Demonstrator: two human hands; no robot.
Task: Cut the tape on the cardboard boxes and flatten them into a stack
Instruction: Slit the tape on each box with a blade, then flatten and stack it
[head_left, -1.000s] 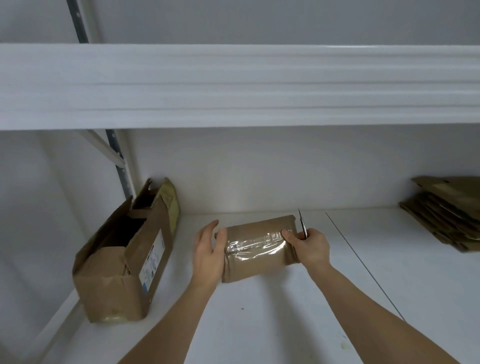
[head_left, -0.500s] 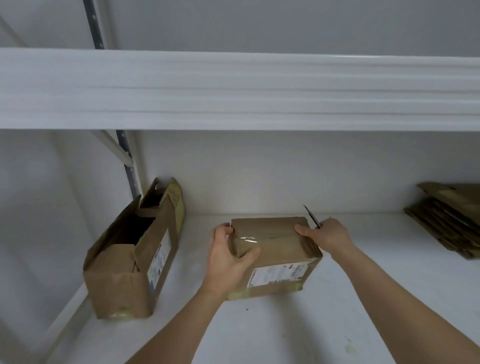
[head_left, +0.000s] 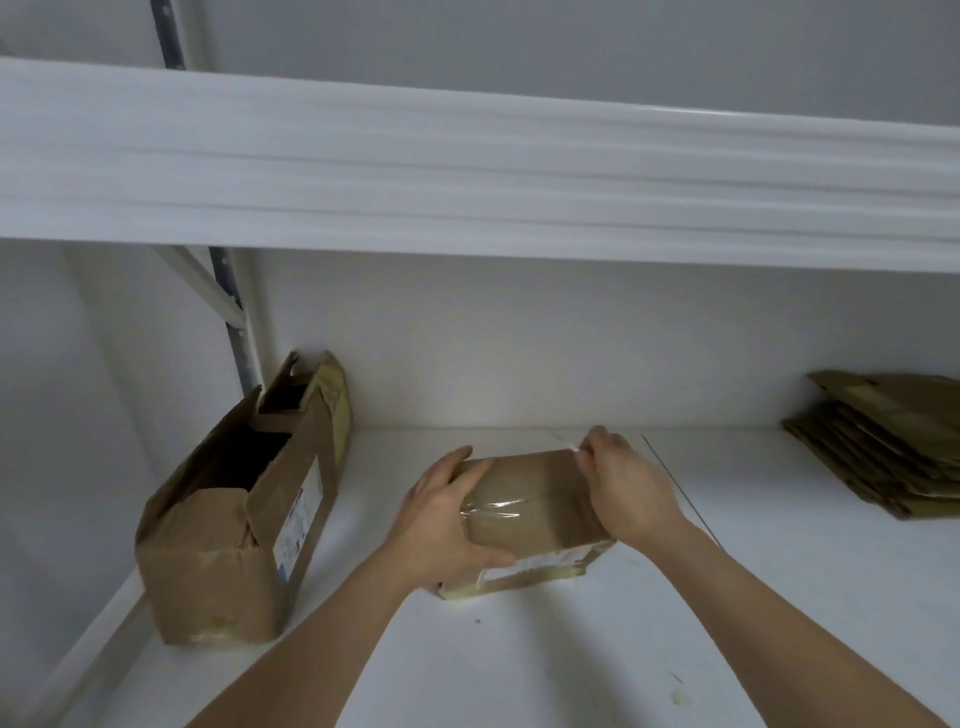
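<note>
A small brown cardboard box (head_left: 535, 480) lies on the white shelf (head_left: 519, 649), with clear tape (head_left: 498, 508) running across its top and a white label on its front face. My left hand (head_left: 441, 525) grips the box's left end, thumb on top. My right hand (head_left: 623, 488) rests on the box's right end, fingers pinched at the far top corner. Only a small pale sliver of the thin blade (head_left: 573, 448) shows past those fingers; the remainder is hidden in the hand.
A larger opened cardboard box (head_left: 223, 519) stands at the left by the metal upright (head_left: 234, 322). A stack of flattened cardboard (head_left: 893, 457) lies at the far right. The upper shelf's white beam (head_left: 467, 171) hangs overhead. A seam (head_left: 680, 493) crosses the shelf.
The box has been turned so its taped face is on top. My right hand came over the box's right end, bringing the blade down to the far top corner. My left hand shifted its grip.
</note>
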